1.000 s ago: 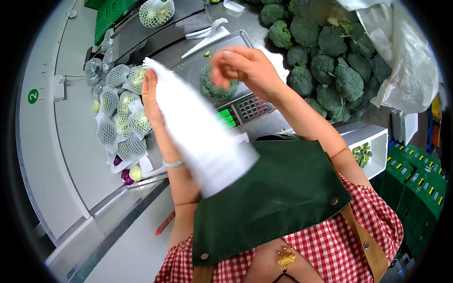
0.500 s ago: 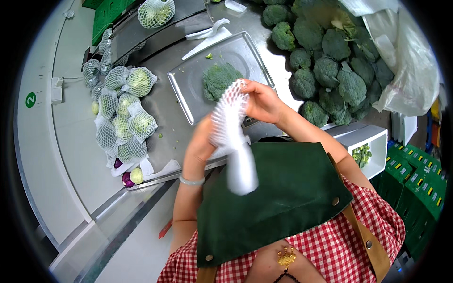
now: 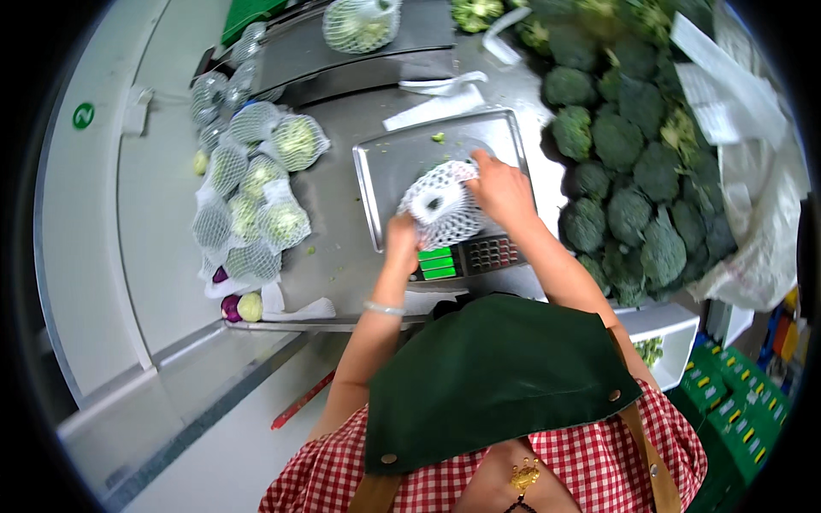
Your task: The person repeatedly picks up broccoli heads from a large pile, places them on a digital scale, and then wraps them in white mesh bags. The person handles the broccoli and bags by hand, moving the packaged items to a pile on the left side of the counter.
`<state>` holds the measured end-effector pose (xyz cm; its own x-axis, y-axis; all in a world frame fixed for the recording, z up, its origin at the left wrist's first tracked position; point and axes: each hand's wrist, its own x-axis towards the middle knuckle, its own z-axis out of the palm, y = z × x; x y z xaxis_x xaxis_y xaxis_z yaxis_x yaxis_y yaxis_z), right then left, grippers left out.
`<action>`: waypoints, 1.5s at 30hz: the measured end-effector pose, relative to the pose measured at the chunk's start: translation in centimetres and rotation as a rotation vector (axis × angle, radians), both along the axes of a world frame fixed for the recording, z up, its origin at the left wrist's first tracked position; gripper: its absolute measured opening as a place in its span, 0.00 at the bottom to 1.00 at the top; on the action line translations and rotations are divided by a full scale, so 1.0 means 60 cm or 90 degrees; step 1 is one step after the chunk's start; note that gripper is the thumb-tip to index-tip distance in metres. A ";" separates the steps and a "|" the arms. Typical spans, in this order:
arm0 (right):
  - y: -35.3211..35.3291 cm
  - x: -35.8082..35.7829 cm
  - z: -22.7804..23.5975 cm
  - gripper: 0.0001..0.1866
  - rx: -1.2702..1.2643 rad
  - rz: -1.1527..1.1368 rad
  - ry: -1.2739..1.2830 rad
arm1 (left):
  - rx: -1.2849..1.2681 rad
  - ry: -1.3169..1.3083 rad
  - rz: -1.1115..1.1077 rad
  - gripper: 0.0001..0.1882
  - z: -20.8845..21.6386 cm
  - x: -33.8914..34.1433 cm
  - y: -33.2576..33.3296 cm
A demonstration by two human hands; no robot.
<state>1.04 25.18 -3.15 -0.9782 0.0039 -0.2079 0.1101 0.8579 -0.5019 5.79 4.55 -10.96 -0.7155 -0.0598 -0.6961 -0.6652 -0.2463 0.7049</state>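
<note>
A white foam net sleeve [image 3: 451, 229] is stretched wide between my two hands, low over the scale's metal tray [image 3: 369, 192]. My left hand [image 3: 402, 244] grips the near left side of the net, its fingers somewhat blurred. On the far right rim, my right hand [image 3: 505, 188] pinches the net with bent fingers. A small dark green spot shows through the sleeve's opening; the net covers the place where the broccoli head lay. Just below the net are the scale's lit green display [image 3: 437, 263] and its keypad [image 3: 492, 253].
Netted pale green vegetables [image 3: 261, 179] are heaped on the left, near a purple onion-like vegetable [image 3: 231, 308]. A large pile of broccoli [image 3: 629, 214] fills the right side beside plastic sheeting [image 3: 753, 222]. White scraps [image 3: 440, 104] lie behind the tray. Green crates [image 3: 735, 402] stand lower right.
The sleeve, earlier hanging long and narrow from my hands in front of the broccoli, is now spread open over the tray. Both hands have moved apart. The view has shifted.
</note>
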 end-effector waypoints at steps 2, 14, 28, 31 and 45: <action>0.016 -0.019 -0.069 0.20 -0.121 -0.026 -0.066 | 0.080 0.027 0.103 0.15 0.022 -0.025 0.037; -0.046 0.089 0.125 0.14 -0.419 0.145 0.199 | 0.663 0.182 0.124 0.37 0.188 0.054 -0.003; -0.093 0.171 -0.005 0.14 -1.127 -0.066 -0.655 | -0.422 0.115 -0.417 0.22 0.099 0.265 -0.207; -0.127 0.159 0.003 0.14 -1.125 0.100 -0.689 | 0.097 0.089 -0.037 0.22 0.106 0.215 -0.177; -0.009 -0.118 -0.026 0.11 -0.248 0.156 0.260 | 0.266 0.302 0.393 0.20 0.140 -0.114 -0.282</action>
